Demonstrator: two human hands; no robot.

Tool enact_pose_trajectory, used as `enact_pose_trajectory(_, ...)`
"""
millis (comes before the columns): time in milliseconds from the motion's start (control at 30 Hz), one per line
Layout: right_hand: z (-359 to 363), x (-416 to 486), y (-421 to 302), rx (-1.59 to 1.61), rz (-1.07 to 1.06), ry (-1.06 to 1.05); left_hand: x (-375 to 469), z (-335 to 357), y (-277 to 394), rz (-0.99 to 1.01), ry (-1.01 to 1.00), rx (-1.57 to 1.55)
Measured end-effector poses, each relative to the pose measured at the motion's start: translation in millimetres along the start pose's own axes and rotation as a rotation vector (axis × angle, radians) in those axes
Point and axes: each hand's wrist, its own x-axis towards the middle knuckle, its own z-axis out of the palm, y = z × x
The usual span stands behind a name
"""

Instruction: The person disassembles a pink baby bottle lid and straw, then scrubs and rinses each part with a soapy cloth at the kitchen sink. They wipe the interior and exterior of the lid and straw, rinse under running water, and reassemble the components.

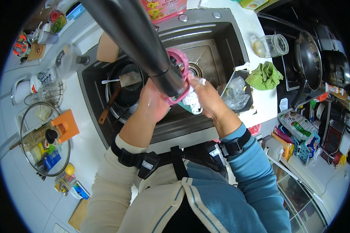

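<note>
Over the dark double sink (240, 38), my left hand (156, 102) grips the near left side of a pink round-rimmed item (178, 55), perhaps a basin or strainer. My right hand (205, 94) presses a wet white cloth (193, 100) against its right side. A large black tube in front of the camera hides the item's middle and some left fingers. Something green shows below the cloth. In the left bowl, a black pan (125, 97) holds a scraper or brush (130, 79), beside a wooden handle (105, 112).
Right of the sink lie a green cloth (264, 76), a glass jar (269, 46) and a crumpled plastic bag (236, 93). A frying pan (309, 61) sits on the stove. At left are a glass lid (68, 151) and an orange holder (71, 125). A pink package (164, 10) stands behind the sink.
</note>
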Motion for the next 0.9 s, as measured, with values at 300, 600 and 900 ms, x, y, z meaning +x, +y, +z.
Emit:
enact_pose_trajectory(300, 4, -6, 8, -0.523, -0.762, 0.142, -5, 7, -18, 0.083, -0.163, -0.076)
enact_pose_trajectory(600, -5, -10, 12, -0.006, -0.387, 0.144, 6, 32, -28, 0.079, -0.247, 0.057)
enact_pose_trajectory(900, 15, -14, 10, 0.328, 0.230, 0.034, 15, 20, -40, 0.510, 0.195, 0.229)
